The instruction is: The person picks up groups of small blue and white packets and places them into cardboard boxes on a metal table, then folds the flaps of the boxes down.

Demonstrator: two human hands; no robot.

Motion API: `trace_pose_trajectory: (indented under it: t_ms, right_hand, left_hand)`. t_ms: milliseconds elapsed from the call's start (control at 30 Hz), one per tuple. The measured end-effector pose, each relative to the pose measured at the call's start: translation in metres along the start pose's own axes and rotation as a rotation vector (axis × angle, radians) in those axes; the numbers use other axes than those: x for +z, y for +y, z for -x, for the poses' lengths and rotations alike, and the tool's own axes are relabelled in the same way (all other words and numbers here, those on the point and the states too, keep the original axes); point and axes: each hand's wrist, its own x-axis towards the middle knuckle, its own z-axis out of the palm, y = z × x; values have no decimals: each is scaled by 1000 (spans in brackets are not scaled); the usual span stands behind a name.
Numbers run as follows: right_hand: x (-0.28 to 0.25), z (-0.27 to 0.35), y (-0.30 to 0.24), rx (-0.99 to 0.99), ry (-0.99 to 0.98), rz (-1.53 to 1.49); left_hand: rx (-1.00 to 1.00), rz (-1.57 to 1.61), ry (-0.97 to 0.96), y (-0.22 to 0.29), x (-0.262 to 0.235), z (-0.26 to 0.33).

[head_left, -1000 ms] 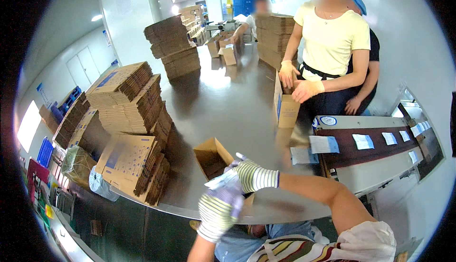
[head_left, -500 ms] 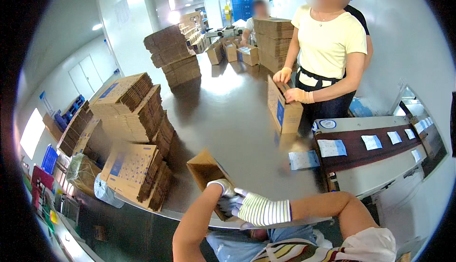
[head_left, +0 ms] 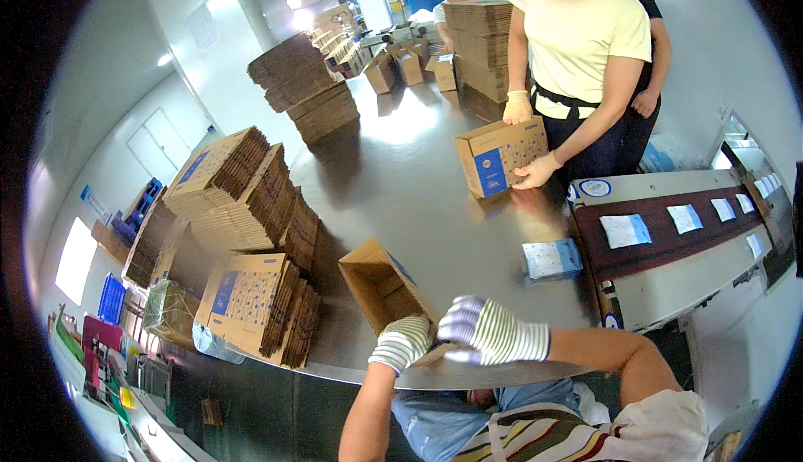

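An open cardboard box (head_left: 376, 282) lies tilted at the near edge of the metal table, its mouth towards me. My left hand (head_left: 403, 343), in a striped glove, grips the box at its near rim, with its fingertips partly hidden. Just right of the rim, beside a low flap, my right hand (head_left: 493, 331) has its gloved fingers curled. Whatever those fingers may hold is hidden.
Stacks of folded cartons (head_left: 242, 295) stand on the left, with another stack (head_left: 305, 85) farther back. Across the table (head_left: 393, 186), a co-worker in yellow handles a carton (head_left: 502, 156). White-and-blue packets (head_left: 552, 259) lie beside a conveyor (head_left: 661, 232) carrying more.
My right hand has moved right and up, away from inside the box. My left hand has shifted slightly right with the box. The co-worker's carton has turned and now lies lower.
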Motion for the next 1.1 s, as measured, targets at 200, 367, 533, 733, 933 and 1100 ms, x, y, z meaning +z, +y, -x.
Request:
trace_pose_trajectory:
  t_ms: [200, 367, 533, 733, 933, 1100]
  right_hand:
    - [-81, 56, 80, 559, -412, 308]
    - [-173, 136, 157, 919, -15, 166]
    - [-200, 178, 190, 1159, -161, 151]
    - [-191, 161, 201, 972, -423, 277]
    - [-167, 126, 229, 910, -703, 264]
    - [-111, 126, 272, 760, -980, 71]
  left_hand:
    - [-71, -13, -44, -5, -1, -5]
    - [-3, -58, 27, -10, 7, -10]
    - [-38, -53, 10, -5, 5, -14]
    - [-74, -51, -42, -7, -1, -8]
    - [-28, -31, 76, -14, 12, -5]
    - [-99, 61, 57, 4, -3, -8]
